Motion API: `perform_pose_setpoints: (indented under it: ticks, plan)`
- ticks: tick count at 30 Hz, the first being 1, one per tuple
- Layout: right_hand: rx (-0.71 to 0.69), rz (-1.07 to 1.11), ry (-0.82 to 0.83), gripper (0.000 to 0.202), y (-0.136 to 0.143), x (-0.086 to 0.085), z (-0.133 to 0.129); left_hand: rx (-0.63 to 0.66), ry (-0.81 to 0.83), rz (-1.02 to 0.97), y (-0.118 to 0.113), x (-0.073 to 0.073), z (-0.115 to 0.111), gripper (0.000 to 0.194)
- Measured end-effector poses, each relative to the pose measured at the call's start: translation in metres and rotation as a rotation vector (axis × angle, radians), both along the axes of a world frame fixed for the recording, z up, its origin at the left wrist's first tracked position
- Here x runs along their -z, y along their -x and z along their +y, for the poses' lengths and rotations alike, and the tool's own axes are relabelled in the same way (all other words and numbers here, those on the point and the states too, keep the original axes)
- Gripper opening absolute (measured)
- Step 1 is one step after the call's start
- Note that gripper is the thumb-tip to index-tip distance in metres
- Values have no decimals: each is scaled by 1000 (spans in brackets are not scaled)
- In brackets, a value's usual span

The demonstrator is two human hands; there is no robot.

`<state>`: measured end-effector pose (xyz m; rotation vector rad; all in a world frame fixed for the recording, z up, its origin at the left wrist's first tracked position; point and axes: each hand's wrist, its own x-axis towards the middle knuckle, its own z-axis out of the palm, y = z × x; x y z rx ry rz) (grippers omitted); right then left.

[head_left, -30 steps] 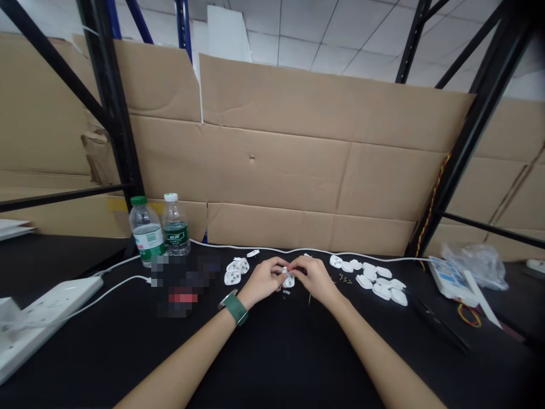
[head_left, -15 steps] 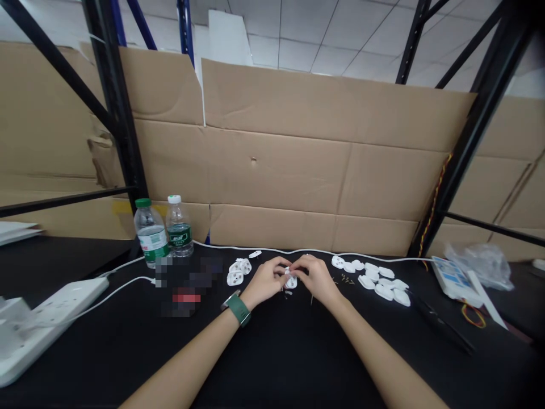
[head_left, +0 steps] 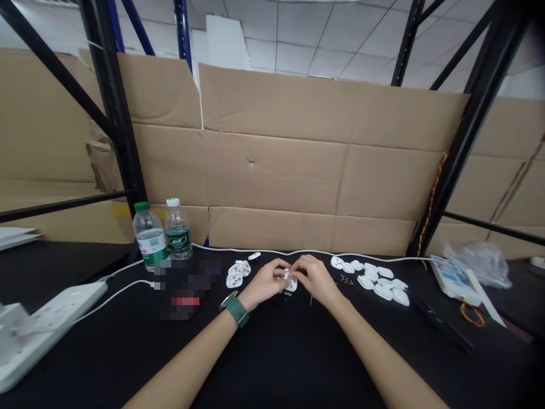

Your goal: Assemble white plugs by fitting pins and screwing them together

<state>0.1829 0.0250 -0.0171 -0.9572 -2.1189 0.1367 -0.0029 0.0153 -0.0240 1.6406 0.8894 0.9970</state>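
Between my two hands is a small white plastic piece point(head_left: 292, 284), looking like a plug housing; fingers cover much of it. My left hand point(head_left: 267, 282), with a green-strapped watch point(head_left: 237, 310) on the wrist, has its fingers closed around the piece's left side. Thumb and fingers of my right hand point(head_left: 314, 277) pinch at its upper right, and a thin rod point(head_left: 310, 300) pokes out below that hand. Tiny bits point(head_left: 288, 293) lie just in front of the piece. Similar white pieces point(head_left: 235, 279) sit to the left, and several white covers point(head_left: 383, 291) to the right beside small brass-coloured parts point(head_left: 346, 279).
Two water bottles point(head_left: 150, 241) stand at the back left, near a white power strip point(head_left: 55, 324) with cables. A dark pen-like tool point(head_left: 443, 326) lies at right, by a white-and-blue box point(head_left: 455, 278) and a plastic bag point(head_left: 481, 264). Cardboard point(head_left: 276, 170) walls the back.
My hands stay together at the white piece, with only slight finger shifts. The whole view has tilted a little.
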Motion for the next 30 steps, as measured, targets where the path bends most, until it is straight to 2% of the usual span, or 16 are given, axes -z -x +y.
perform_pose_setpoints:
  ticks: [4,8,12,16,24,28,30]
  plan:
    - [11,-21,-11,7,0,0,1,31,25,-40,-1,-3,-3,48]
    - [-14,-45,-13,9,-1,0,2,6,22,-17,0,0,0,46]
    - [-51,-63,-30,9,-3,-1,0,-28,-37,25,3,3,7,35]
    - [-24,-48,-43,7,-1,-1,-3,-27,-87,46,5,4,9,27]
    - [-12,-51,-40,6,-1,-2,-4,-26,-158,83,5,2,6,29]
    - [10,48,28,2,-2,0,1,-25,-96,93,3,-3,1,36]
    - [48,131,105,9,-2,1,4,-8,-53,86,3,-4,-1,39]
